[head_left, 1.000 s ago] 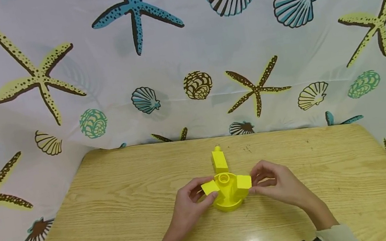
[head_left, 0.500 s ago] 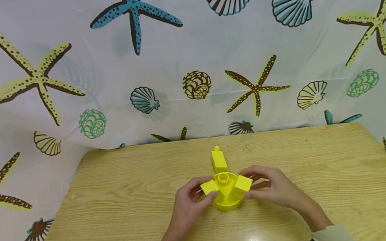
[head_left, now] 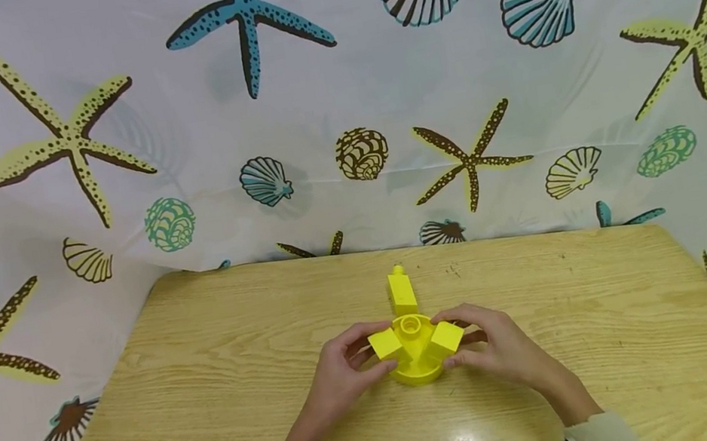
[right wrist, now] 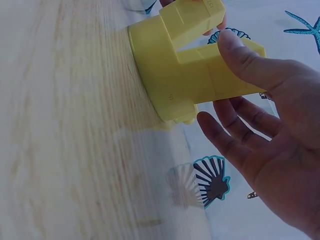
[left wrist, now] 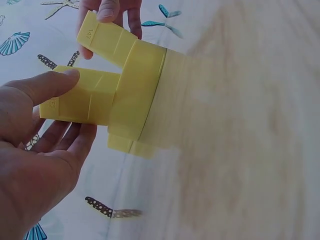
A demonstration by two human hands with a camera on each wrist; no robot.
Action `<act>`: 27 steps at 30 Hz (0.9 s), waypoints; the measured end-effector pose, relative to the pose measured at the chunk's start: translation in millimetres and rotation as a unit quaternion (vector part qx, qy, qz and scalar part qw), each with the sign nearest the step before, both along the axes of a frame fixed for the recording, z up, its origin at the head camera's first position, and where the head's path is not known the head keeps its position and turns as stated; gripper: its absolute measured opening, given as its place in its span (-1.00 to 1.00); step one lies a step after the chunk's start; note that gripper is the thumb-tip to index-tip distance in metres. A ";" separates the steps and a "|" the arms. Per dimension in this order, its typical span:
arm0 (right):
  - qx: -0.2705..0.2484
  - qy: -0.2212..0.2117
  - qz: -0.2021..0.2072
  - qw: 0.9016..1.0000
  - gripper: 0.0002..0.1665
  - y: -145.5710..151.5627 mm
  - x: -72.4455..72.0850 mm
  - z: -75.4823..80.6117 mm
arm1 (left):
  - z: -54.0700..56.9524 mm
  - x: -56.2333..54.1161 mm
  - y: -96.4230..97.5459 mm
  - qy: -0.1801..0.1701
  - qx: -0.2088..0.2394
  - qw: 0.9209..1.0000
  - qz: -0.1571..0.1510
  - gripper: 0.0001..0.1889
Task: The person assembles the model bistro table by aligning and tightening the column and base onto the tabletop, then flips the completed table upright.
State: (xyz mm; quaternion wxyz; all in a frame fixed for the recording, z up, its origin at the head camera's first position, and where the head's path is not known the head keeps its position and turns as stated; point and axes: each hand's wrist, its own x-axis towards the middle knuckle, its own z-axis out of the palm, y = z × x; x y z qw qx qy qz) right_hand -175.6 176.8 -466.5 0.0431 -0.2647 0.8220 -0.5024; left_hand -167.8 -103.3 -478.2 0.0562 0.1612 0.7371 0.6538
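Note:
A round yellow plastic base (head_left: 419, 377) sits on the table, with a raised ring socket (head_left: 410, 326) at its far side. Two chunky yellow blocks rise from it, side by side. My left hand (head_left: 343, 371) holds the left block (head_left: 385, 343) between thumb and fingers; in the left wrist view the thumb (left wrist: 60, 82) lies along its side. The right block (head_left: 447, 338) is pinched by my right hand (head_left: 502, 343), with the thumb (right wrist: 247, 55) on its near face in the right wrist view. Both blocks' lower ends meet the base.
Just behind the base lies another yellow block (head_left: 402, 293) with a small knob on its far end. The wooden table (head_left: 242, 344) ends against a white cloth (head_left: 304, 121) printed with starfish and shells, which also hangs along both sides.
My right hand has moved inward to the left, its fingers reaching further round the right block. That block has turned to stand at an angle. The left thumb has dropped slightly.

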 end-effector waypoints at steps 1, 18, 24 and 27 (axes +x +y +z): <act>0.001 0.006 -0.001 1.000 -0.36 -0.1 -0.2 -0.2 | 0.2 0.0 -0.1 0.002 -0.003 1.000 0.001 -0.49; 0.044 0.091 -0.009 0.995 -0.38 -1.3 -0.8 -1.6 | 3.0 1.3 -0.4 -0.001 -0.014 1.000 0.006 -0.52; 0.043 0.093 -0.010 0.995 -0.37 -0.5 -0.4 -2.3 | 2.1 1.2 0.7 0.000 -0.008 1.000 0.007 -0.52; 0.042 0.095 -0.013 0.995 -0.38 -1.2 -0.1 -3.3 | 1.4 1.0 0.5 0.001 -0.008 1.000 0.009 -0.52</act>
